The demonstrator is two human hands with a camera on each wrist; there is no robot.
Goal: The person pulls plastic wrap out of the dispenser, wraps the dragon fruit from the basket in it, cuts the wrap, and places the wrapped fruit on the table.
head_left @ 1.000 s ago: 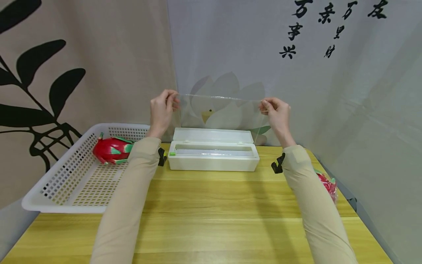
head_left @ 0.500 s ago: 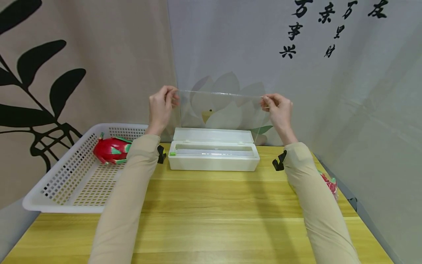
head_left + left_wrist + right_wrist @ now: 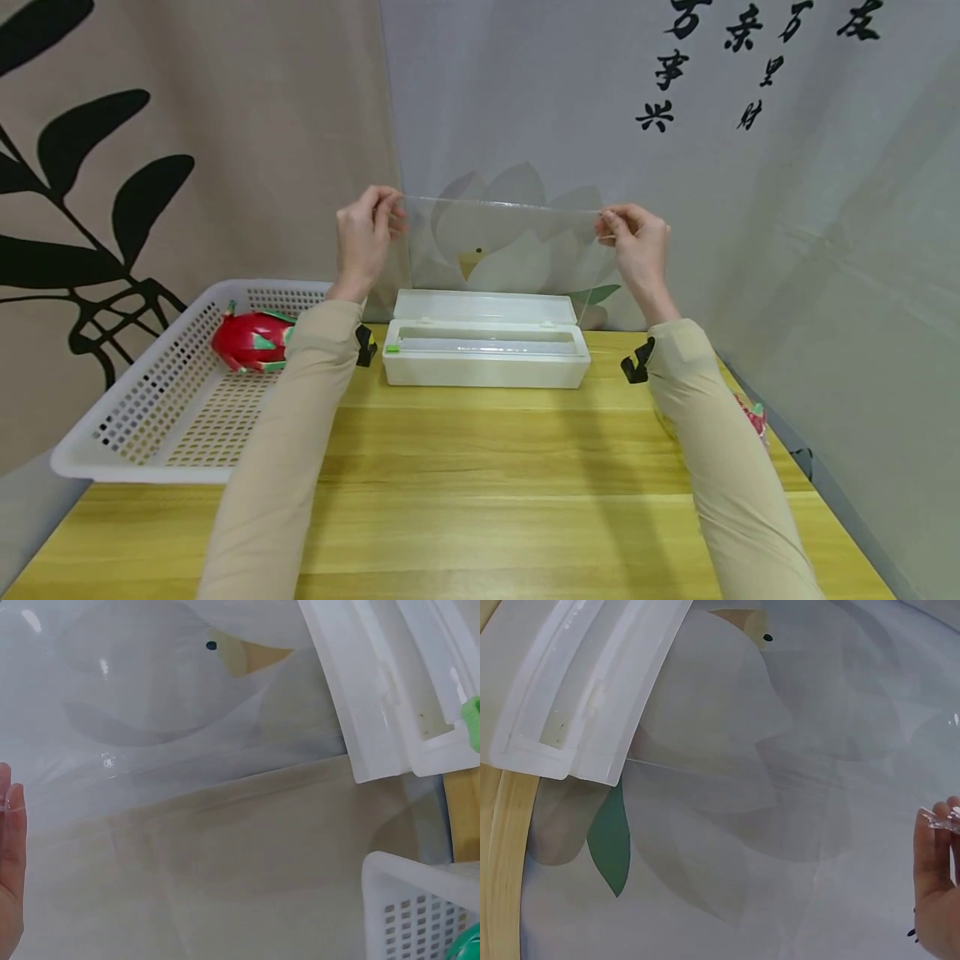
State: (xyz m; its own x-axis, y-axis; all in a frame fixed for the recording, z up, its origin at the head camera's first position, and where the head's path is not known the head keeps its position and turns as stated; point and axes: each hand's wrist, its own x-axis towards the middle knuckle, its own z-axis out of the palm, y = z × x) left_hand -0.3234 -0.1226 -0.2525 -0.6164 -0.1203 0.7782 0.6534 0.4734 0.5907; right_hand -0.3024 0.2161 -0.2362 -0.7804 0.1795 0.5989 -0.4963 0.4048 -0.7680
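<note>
A clear sheet of cling film (image 3: 502,242) stretches up out of a white cling film dispenser box (image 3: 486,370), whose lid (image 3: 483,307) is tipped back. My left hand (image 3: 367,237) pinches the film's upper left corner between thumb and fingers. At the upper right corner my right hand (image 3: 637,250) pinches it the same way, a little lower than the left. Both hands are raised above and behind the box. In the right wrist view, bunched film shows at the fingertips (image 3: 935,817). A green slider (image 3: 392,349) sits at the box's left end.
To the left, a white perforated basket (image 3: 150,417) holds a red and green dragon fruit (image 3: 251,342), partly behind my left sleeve. Another dragon fruit (image 3: 756,417), shiny as if wrapped, lies by the wooden table's (image 3: 487,517) right edge, mostly hidden by my right sleeve.
Both hands have risen and spread slightly apart, drawing the cling film higher out of the box. Box and basket have stayed in place.
</note>
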